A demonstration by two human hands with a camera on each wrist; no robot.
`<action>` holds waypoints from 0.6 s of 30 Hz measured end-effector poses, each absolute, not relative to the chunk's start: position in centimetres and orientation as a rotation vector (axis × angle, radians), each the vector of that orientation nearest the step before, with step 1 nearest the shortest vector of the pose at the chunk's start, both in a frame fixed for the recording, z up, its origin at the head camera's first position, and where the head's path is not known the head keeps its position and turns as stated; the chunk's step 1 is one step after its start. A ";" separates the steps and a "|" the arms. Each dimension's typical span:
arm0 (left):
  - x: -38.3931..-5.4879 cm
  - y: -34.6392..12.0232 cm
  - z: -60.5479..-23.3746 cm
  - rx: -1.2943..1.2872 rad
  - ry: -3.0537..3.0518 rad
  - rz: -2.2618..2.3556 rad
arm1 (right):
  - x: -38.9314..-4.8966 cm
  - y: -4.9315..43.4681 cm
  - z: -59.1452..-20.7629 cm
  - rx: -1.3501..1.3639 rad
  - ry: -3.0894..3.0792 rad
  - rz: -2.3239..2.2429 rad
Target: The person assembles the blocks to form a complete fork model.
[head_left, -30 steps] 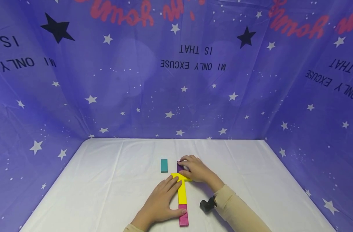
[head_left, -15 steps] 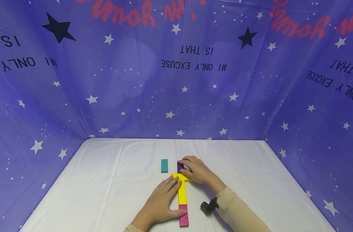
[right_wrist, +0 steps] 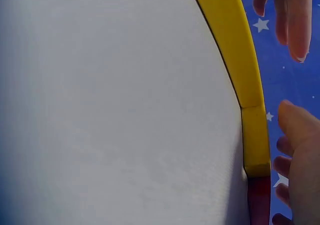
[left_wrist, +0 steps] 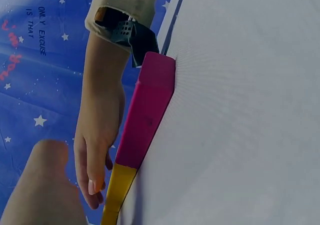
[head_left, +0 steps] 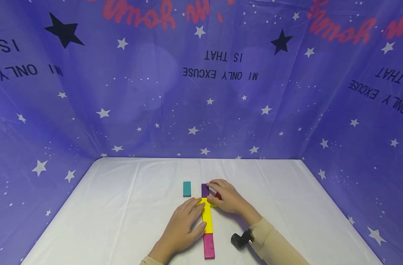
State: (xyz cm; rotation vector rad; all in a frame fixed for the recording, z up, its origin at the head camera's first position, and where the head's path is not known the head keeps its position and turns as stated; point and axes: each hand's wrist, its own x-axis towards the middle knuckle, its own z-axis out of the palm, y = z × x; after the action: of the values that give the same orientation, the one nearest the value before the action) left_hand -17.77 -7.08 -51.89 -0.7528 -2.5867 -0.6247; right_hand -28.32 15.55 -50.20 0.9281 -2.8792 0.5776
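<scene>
Several coloured blocks lie in a cross-like line in the head view. A magenta block [head_left: 209,246] is nearest, then a long yellow block [head_left: 207,219], then a yellow crosspiece partly under both hands, then a purple block [head_left: 205,190]. My left hand [head_left: 182,226] lies along the left side, fingertips at the crosspiece's left end, thumb at the long yellow block. Over the crosspiece's right side spreads my right hand [head_left: 228,198], index fingertip at the purple block's right edge. Beneath it shows a red block [right_wrist: 259,200], mostly hidden from the head view, against the yellow end.
A teal block [head_left: 186,189] lies apart, left of the purple one. A black wrist camera [head_left: 242,238] hangs from the right sleeve. White cloth [head_left: 148,187] covers the table, and purple-blue star-patterned fabric [head_left: 188,103] stands around the back and sides.
My left thumb has moved off the magenta block up to the long yellow one. My right hand has shifted slightly right, uncovering more of the purple block and a bit of the red block.
</scene>
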 end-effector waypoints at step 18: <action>-19.5 -8.1 -52.5 -0.464 -2.555 -0.657 | -26.5 15.8 -50.3 1.037 -2.948 0.540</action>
State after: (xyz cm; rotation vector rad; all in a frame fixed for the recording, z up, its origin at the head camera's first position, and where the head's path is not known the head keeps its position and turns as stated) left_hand -19.50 -8.15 -52.47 -0.4644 -2.5547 -0.6567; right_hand -26.51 15.77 -50.31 1.0371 -2.9482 0.5396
